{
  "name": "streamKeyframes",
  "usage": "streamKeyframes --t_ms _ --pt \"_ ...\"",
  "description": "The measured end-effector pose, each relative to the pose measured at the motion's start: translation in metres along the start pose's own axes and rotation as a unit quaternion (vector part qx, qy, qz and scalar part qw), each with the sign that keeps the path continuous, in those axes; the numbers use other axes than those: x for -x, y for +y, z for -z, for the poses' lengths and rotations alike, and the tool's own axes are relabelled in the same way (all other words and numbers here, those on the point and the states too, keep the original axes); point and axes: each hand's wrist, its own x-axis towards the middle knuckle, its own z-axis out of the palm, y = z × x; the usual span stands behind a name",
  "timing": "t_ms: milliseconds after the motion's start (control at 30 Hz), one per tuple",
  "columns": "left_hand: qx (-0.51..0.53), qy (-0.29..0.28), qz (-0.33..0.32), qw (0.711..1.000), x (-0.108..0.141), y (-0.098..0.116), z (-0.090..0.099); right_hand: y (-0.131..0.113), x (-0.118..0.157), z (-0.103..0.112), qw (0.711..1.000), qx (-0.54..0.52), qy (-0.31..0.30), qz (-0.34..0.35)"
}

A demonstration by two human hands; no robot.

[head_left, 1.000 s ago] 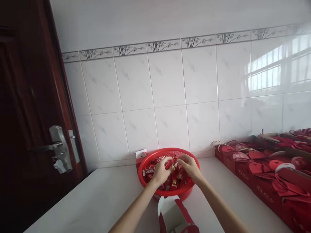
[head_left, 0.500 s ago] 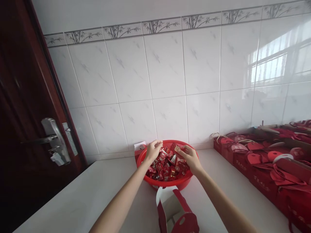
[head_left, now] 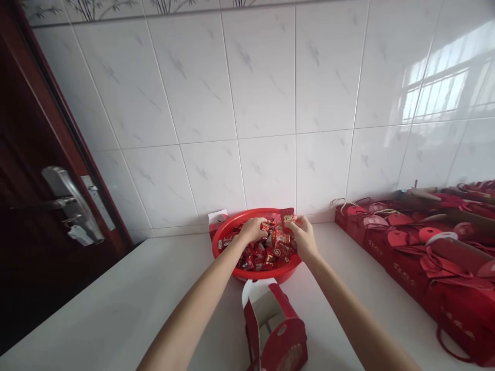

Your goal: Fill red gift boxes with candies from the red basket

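Head view: the right hand (head_left: 306,238) has lifted a small red-and-gold wrapped packet (head_left: 287,217), pinched between fingertips, to two o'clock of the round red plastic basket (head_left: 284,271), separating it from the pile. Left fingers have curled inward, grip unclear. An open red-and-white cardboard box (head_left: 287,342) sits at six o'clock.

The basket (head_left: 223,226) is plain red; the wall tiles (head_left: 266,93) are white with grey flecks.

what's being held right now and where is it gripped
The right hand holds a red wrapped packet, pinched near its lower right corner. Whether the left hand grips anything in the basket cannot be told.
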Motion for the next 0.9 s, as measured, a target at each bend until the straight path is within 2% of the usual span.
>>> streamKeyframes --t_ms 167,300,433,600,900 --pt "0.076 0.055 -0.021 0.995 -0.001 -0.003 0.008 0.004 -0.003 0.003 0.999 0.001 -0.039 0.020" --pt "0.175 0.085 -0.056 0.979 0.004 -0.005 0.015 0.007 -0.006 0.004 0.998 0.024 -0.050 0.013" --pt "0.256 0.082 -0.085 0.960 0.011 -0.001 0.020 0.007 -0.007 0.004 0.998 0.037 -0.052 0.017" --pt "0.327 0.059 -0.086 0.939 0.015 0.006 0.022 0.006 -0.005 0.004 0.996 0.038 -0.075 0.016" --pt "0.400 0.062 -0.096 0.910 0.024 0.025 0.022 0.005 -0.004 0.003 0.995 0.042 -0.090 0.016"
